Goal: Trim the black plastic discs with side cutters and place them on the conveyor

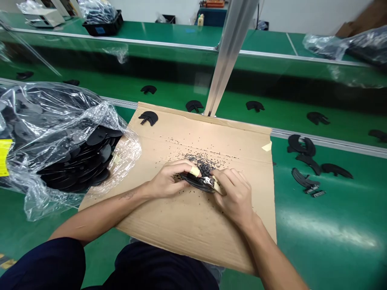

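My left hand (pixel 167 180) and my right hand (pixel 234 197) both grip a curved black moulded plastic part (pixel 198 183) above a flattened cardboard sheet (pixel 193 229). Pale tape wraps a left fingertip (pixel 195 171), and more pale tape shows by my right fingers (pixel 216 183). Small black crumbs (pixel 199 163) lie heaped just beyond my hands. A similar black part (pixel 148 117) rests on the cardboard's far left corner. To my left, a clear plastic bag (pixel 60 108) holds a stack of black parts (pixel 81 161).
Green workbench belts (pixel 302 217) with aluminium rails (pixel 329 141) surround the cardboard. Several black parts (pixel 305 161) lie on the belts. An aluminium post (pixel 229 52) rises beyond the cardboard. A black crate (pixel 102 24) stands on the far bench.
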`<state>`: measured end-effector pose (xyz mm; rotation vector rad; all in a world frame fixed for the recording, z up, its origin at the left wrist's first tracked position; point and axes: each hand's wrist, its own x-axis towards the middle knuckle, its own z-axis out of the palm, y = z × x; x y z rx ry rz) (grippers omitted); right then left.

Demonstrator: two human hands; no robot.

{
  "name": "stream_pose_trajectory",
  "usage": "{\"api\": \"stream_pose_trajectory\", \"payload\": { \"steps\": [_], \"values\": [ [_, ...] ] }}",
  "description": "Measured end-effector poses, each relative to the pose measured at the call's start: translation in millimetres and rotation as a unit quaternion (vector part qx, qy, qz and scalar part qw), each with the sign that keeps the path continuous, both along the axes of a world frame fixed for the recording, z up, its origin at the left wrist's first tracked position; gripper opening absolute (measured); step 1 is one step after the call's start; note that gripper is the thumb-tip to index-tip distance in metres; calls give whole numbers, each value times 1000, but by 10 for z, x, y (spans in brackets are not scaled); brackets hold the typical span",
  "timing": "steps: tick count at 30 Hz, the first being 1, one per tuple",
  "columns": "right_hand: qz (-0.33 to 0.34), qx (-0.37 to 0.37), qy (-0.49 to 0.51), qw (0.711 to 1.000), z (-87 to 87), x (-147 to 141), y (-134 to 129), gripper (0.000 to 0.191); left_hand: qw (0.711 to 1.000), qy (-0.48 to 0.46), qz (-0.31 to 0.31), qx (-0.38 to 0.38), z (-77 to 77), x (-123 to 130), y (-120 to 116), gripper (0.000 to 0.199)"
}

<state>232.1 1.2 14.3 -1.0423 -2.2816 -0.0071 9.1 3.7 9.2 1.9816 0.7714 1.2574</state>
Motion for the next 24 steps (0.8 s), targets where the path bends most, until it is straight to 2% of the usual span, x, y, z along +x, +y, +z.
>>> {"api": "stream_pose_trajectory", "payload": {
  "steps": [14, 20, 24],
  "values": [
    [-26, 55, -30, 998, 45, 2, -61, 18, 999, -13, 6, -30, -36, 16, -33, 20],
    [-16, 11, -15, 1000, 18, 15, -81, 22, 999, -6, -5, -44, -2, 1, -36, 14],
    [-58, 21, -30, 998, -3, 30, -25, 23, 996, -2, -21, -82, 43, -16, -44, 23]
  ]
}}
